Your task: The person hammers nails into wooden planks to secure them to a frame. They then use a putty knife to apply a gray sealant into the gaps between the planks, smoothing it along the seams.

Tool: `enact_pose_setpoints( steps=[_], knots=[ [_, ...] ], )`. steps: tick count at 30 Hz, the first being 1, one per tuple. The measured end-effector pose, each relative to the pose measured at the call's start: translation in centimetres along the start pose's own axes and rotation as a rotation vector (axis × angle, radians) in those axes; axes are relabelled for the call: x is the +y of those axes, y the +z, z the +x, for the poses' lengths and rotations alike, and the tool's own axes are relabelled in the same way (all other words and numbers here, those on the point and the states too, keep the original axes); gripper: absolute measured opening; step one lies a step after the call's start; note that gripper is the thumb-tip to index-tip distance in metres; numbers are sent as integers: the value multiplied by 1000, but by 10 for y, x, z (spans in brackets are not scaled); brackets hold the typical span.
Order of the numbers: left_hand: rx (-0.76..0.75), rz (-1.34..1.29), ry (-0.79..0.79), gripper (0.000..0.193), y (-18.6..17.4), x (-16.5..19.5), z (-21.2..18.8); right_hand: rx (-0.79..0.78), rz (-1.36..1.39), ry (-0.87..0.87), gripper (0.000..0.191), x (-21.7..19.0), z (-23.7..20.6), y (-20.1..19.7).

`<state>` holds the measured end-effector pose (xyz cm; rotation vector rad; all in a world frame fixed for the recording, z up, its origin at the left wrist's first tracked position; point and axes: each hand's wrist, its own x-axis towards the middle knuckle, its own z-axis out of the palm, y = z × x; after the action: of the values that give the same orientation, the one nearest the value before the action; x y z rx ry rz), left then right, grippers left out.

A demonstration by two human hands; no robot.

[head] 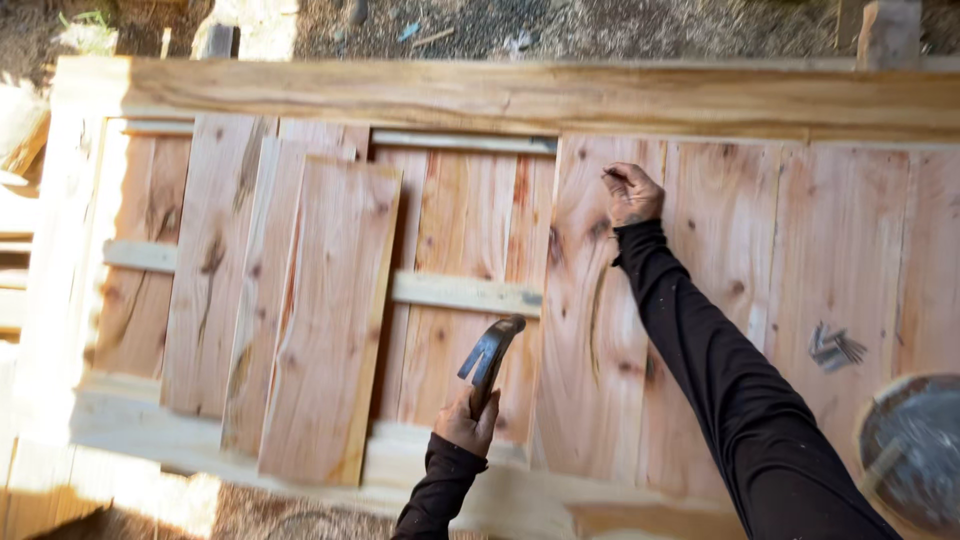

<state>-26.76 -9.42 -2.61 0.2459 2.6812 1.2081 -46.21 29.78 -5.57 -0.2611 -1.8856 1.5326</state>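
Note:
My left hand (466, 424) grips the handle of a claw hammer (491, 350), its dark metal head raised over the planks near the frame's near rail. My right hand (630, 195), in a long black sleeve, reaches to the far end of a reddish plank (590, 340). Its fingers are pinched on a small nail (607, 177) held against the wood just below the far rail (520, 95) of the wooden frame.
Several planks lie side by side across the frame; a loose plank (330, 320) rests tilted on top of others at the left. A small heap of nails (835, 347) sits on a plank at the right. A round grey metal object (912, 450) is at the lower right. Bare ground lies beyond.

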Motion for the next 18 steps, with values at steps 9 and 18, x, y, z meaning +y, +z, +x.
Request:
enact_pose_setpoints(
  steps=[9, 18],
  knots=[
    [-173, 24, 324, 30, 2, 44, 242, 54, -446, -138, 11, 29, 39, 48],
    [-304, 83, 388, 25, 27, 68, 333, 20, -611, -218, 14, 63, 33, 42]
  ],
)
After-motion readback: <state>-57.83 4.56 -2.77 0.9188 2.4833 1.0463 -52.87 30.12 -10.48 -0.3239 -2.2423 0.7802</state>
